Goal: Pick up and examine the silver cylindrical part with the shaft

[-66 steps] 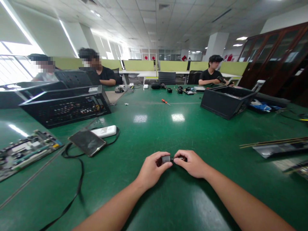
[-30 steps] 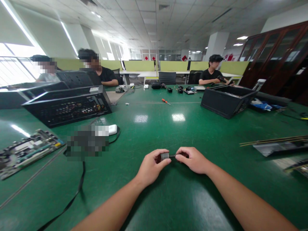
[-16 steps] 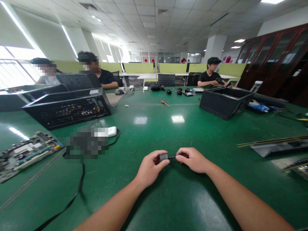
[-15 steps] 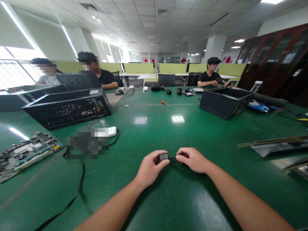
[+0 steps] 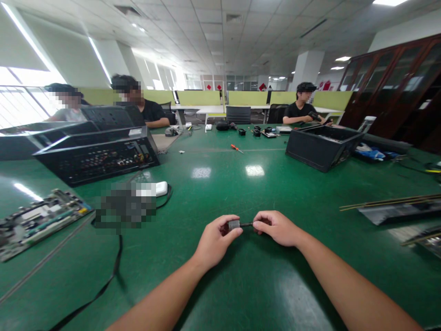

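A small motor rotor (image 5: 234,225), a grey ribbed metal cylinder with a thin dark shaft (image 5: 246,225), is held level just above the green table. My left hand (image 5: 217,239) is closed around the cylinder, thumb in front and fingers behind. At the other side, my right hand (image 5: 274,227) pinches the far end of the shaft between thumb and curled fingers. The shaft's tip is hidden in those fingers.
An open black computer case (image 5: 99,156) stands at left, another (image 5: 320,147) at right. A motherboard (image 5: 41,220), a white adapter (image 5: 161,188) and a black strap (image 5: 103,285) lie left. An orange screwdriver (image 5: 234,147) lies ahead. Several people sit across the table.
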